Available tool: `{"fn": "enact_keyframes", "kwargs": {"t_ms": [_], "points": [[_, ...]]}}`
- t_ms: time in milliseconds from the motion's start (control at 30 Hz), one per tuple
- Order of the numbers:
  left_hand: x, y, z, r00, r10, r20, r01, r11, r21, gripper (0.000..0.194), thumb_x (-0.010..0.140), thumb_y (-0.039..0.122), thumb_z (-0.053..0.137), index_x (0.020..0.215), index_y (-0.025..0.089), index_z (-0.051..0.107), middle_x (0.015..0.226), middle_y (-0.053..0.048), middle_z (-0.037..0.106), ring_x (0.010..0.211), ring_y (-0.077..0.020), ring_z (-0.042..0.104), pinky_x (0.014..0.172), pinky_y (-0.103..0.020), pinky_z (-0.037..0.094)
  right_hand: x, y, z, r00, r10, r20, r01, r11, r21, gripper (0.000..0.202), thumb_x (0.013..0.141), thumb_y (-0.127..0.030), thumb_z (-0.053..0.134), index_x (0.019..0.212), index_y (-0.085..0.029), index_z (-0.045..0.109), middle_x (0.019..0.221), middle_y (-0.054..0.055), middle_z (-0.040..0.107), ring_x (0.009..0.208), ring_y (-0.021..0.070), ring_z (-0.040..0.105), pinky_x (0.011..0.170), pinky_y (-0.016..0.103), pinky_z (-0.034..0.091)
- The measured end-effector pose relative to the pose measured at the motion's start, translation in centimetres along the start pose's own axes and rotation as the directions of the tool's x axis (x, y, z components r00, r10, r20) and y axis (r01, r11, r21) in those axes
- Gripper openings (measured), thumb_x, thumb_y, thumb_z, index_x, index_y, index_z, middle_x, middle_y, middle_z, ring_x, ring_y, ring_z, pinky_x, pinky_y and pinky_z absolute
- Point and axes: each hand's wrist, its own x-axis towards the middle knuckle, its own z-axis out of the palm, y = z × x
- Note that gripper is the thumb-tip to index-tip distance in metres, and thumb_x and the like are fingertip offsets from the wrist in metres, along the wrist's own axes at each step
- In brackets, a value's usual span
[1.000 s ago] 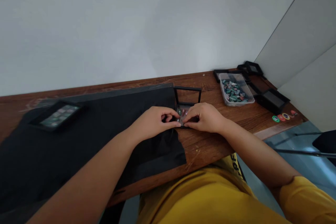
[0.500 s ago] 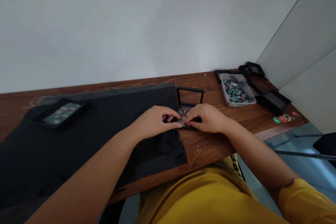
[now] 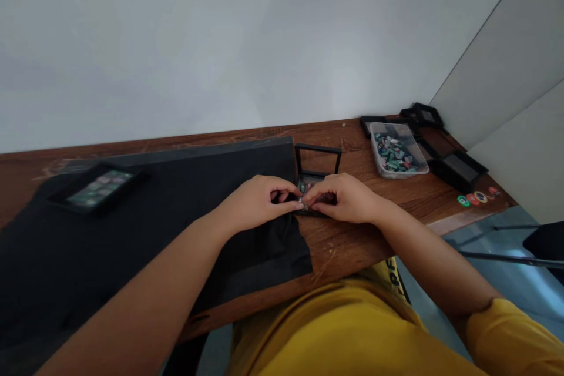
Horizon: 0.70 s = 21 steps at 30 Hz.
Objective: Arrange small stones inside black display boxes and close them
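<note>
A small black display box (image 3: 318,149) with its framed lid raised stands at the right edge of a black sheet (image 3: 211,188). Several coloured stones show in its base, partly covered by my fingers. My left hand (image 3: 258,202) is closed in a pinch at the box's left side. From the right, my right hand (image 3: 348,198) reaches over the base with fingers pinched together, its fingertips meeting those of my left hand. Something small and shiny shows between the fingertips, too small to name.
Right of the box, a clear plastic tub (image 3: 422,158) holds many green and pink stones. Black boxes (image 3: 458,169) lie behind and beside it. A filled black frame (image 3: 94,188) rests on the sheet at left. Round stickers (image 3: 471,200) mark the table's right end.
My right hand's fingertips have moved left, over to the fingertips of my left hand. My left hand has hardly moved.
</note>
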Motion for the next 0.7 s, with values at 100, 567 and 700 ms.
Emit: {"fn": "enact_keyframes", "kwargs": {"t_ms": [100,567,700], "points": [[-0.1,0.1,-0.1,1.000,0.011,-0.002,-0.011,1.000,0.026,0.041,0.081,0.059,0.067,0.098,0.025,0.083,0.069,0.002,0.063,0.061,-0.0137,0.053,0.059,-0.026,0.037,-0.1,0.0,0.0,1.000,-0.016,-0.026,0.016,1.000,0.008,0.020,0.090,-0.010,0.068,0.102,-0.022,0.079,0.096,0.002,0.082,0.084,0.0136,0.074,0.076,0.023,0.050],[-0.3,0.6,-0.1,0.998,0.051,-0.041,-0.048,0.996,0.079,0.039,0.085,0.057,0.066,0.102,0.027,0.084,0.075,0.000,0.071,0.065,-0.0157,0.058,0.063,-0.026,0.040,-0.5,-0.4,-1.6,0.719,-0.243,-0.651,0.129,0.967,-0.219,0.013,0.096,-0.025,0.061,0.091,-0.023,0.073,0.082,0.004,0.075,0.075,0.0179,0.066,0.079,0.035,0.052],[-0.2,0.1,0.1,0.994,0.075,-0.077,-0.068,0.993,0.092,0.041,0.084,0.061,0.066,0.102,0.029,0.084,0.074,0.000,0.071,0.065,-0.0170,0.058,0.061,-0.027,0.039,-1.4,-0.6,-3.2,0.551,-0.227,-0.803,0.015,0.965,-0.262,0.014,0.097,-0.027,0.058,0.090,-0.023,0.070,0.081,0.004,0.072,0.071,0.0181,0.061,0.076,0.036,0.051]]}}
